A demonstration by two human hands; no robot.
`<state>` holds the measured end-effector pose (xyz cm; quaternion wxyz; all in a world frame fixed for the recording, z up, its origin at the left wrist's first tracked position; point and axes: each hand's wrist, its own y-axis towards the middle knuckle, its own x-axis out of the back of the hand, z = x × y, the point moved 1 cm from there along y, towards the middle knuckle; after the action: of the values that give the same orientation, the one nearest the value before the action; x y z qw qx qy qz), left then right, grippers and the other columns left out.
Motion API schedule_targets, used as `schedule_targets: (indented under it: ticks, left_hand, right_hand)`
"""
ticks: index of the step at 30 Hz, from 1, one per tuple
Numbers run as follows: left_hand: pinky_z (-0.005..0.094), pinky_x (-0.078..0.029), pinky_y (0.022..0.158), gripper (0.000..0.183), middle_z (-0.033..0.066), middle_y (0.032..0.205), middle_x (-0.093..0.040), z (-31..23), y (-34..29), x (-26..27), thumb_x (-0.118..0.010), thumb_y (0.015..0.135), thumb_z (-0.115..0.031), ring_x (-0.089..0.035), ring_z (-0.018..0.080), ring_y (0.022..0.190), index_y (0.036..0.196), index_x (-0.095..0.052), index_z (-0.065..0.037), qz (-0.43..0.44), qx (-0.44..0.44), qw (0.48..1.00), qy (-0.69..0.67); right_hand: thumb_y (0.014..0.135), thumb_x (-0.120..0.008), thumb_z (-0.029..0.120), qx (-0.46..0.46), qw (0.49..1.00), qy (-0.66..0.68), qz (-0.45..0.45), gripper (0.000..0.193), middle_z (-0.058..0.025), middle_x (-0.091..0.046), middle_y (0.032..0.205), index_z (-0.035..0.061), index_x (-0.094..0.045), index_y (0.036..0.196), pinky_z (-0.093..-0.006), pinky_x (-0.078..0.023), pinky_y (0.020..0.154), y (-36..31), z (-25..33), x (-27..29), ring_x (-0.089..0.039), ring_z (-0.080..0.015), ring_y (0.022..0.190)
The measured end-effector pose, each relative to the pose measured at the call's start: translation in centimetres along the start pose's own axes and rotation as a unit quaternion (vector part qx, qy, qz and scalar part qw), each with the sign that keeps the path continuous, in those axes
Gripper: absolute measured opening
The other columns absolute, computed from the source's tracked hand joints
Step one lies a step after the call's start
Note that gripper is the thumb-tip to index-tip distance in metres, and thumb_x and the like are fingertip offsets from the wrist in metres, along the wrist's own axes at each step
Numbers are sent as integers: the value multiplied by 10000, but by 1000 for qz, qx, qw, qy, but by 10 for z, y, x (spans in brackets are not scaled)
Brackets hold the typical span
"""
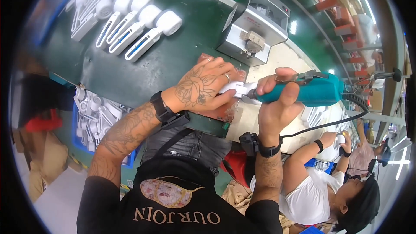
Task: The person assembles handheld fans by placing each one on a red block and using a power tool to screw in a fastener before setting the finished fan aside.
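My left hand (pixel 203 84) presses a white plastic piece (pixel 236 88) down on a reddish-brown work pad (pixel 221 113). Its fingers are closed around the piece and hide most of it. In my right hand (pixel 279 99) is a teal electric screwdriver (pixel 320 90), lying nearly level. The screwdriver's tip points left and meets the right end of the white piece; whether a screw is there I cannot tell. Beyond my left hand, several white parts shaped like hand-held shower heads (pixel 149 30) lie in a row, with blue strips in their slotted handles.
A grey machine with a metal clamp (pixel 253 26) stands at the far side of the green table (pixel 121 71). A blue bin (pixel 80 136) heaped with white parts is at lower left. The screwdriver's black cable (pixel 329 124) loops below it. A co-worker in white (pixel 310 195) works at right.
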<state>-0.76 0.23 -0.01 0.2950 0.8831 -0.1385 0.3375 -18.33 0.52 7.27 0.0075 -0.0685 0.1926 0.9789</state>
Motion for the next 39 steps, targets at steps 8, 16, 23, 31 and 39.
schedule_targets:
  ticks: [8,16,23,31,39]
  left_hand:
    - [429,-454,951,387,100,1149,-591,1,3,1,-642,888,-299,-537,297,1101,1197,-645,-67,4,-6,1000,15]
    - [440,-453,932,405,85,1161,-621,-1,6,8,-678,863,-285,-567,299,1072,1207,-630,-77,-18,-45,999,21]
    - [410,-461,982,401,74,1198,-618,-23,-21,7,-714,786,-255,-599,263,1089,1155,-627,-124,-23,-157,980,119]
    - [398,-498,956,331,176,1163,-659,50,-105,158,-652,912,-69,-646,334,1074,1240,-635,-32,-349,179,896,208]
    - [420,-443,1004,343,167,1201,-640,115,-169,178,-660,905,-75,-578,364,1135,1245,-622,-49,-300,236,855,351]
  right_hand:
    - [1008,-615,413,-18,999,10,27,426,-81,-515,693,3,-510,953,-333,-452,581,-2,-12,-3,-524,-192,602]
    - [965,-680,431,-14,998,54,2,460,-74,-513,705,0,-520,959,-325,-452,582,-5,-19,-3,-522,-188,612]
    - [989,-590,535,-8,992,123,-41,487,-17,-465,686,57,-576,1080,-270,-381,575,-31,12,6,-449,-135,614]
    - [936,-548,694,47,996,-17,-68,658,-18,-443,647,47,-479,1033,-234,-370,498,-87,32,24,-438,-126,517]
    - [904,-594,708,27,992,-22,-120,714,-45,-473,654,21,-466,1050,-258,-403,487,-90,35,59,-494,-151,541]
